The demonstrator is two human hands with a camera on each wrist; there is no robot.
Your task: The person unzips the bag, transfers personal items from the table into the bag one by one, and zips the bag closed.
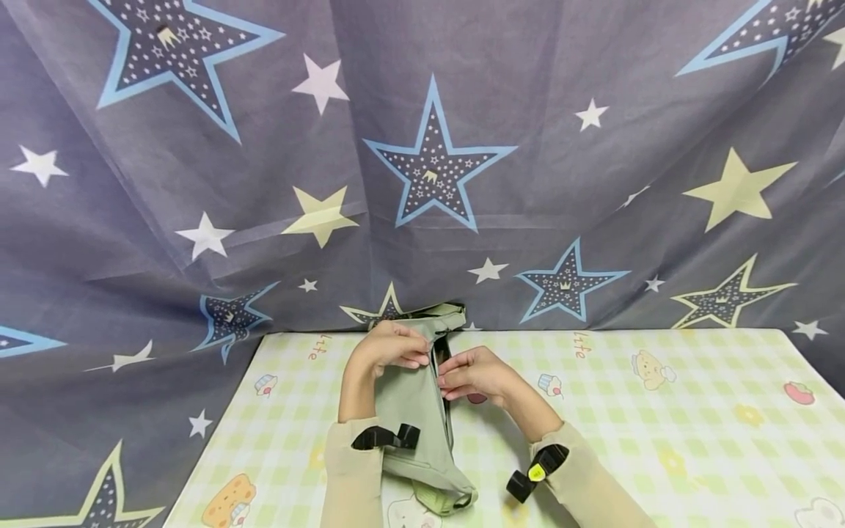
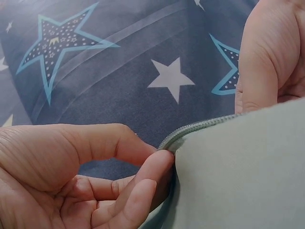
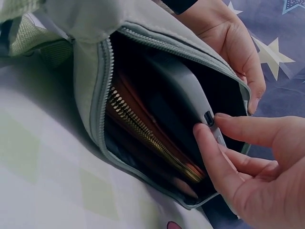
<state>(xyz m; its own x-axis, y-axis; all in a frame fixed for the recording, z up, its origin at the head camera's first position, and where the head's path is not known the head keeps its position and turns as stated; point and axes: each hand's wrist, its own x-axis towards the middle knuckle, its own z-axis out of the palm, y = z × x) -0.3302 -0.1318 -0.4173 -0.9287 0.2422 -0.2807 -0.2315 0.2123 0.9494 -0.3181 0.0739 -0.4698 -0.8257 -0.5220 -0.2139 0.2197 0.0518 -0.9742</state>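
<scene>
A sage-green sling bag (image 1: 408, 418) stands on the table with its zip opening facing right. My left hand (image 1: 391, 348) pinches the edge of the opening at the end of the zip (image 2: 190, 128). My right hand (image 1: 480, 378) is at the opening. In the right wrist view, its thumb and a finger pinch the end of a grey, rounded, slim device (image 3: 191, 88) with a small dark slot, most of it inside the bag. Beside the device sits a brown purse (image 3: 136, 102) with a gold zip. The depth of the bag is dark.
A light green checked tablecloth (image 1: 713, 440) with cartoon prints covers the table. Behind it hangs a dark grey-blue curtain (image 1: 541, 183) with stars, close to the bag's far end. The bag's webbing strap (image 1: 436, 500) lies at its near end.
</scene>
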